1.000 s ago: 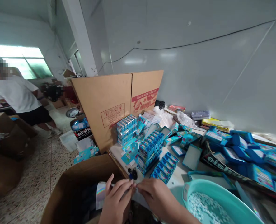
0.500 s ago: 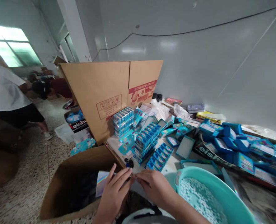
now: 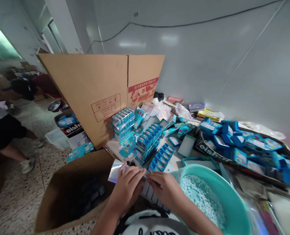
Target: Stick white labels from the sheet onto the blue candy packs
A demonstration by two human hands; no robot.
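My left hand [image 3: 128, 189] and my right hand [image 3: 164, 188] meet at the table's near edge, fingers pinched together on a shiny holographic sheet [image 3: 115, 170] whose corner sticks out to the left. Below my fingers lies a strip of small white labels [image 3: 151, 194]. A teal basin [image 3: 235, 209] of small white pellets sits just right of my right hand. Stacks of small blue boxes [image 3: 148, 147] stand on the table beyond my hands.
An open brown carton [image 3: 71, 169] stands on the floor at lower left. A tall cardboard sheet [image 3: 95, 94] is upright behind the stacks. Loose blue boxes [image 3: 235, 143] fill a tray at right. A person's legs [image 3: 9, 143] are at far left.
The view has swung right and downward. My hands stay together on the sheet and have lifted it slightly toward the table. The person at left has slid toward the frame edge.
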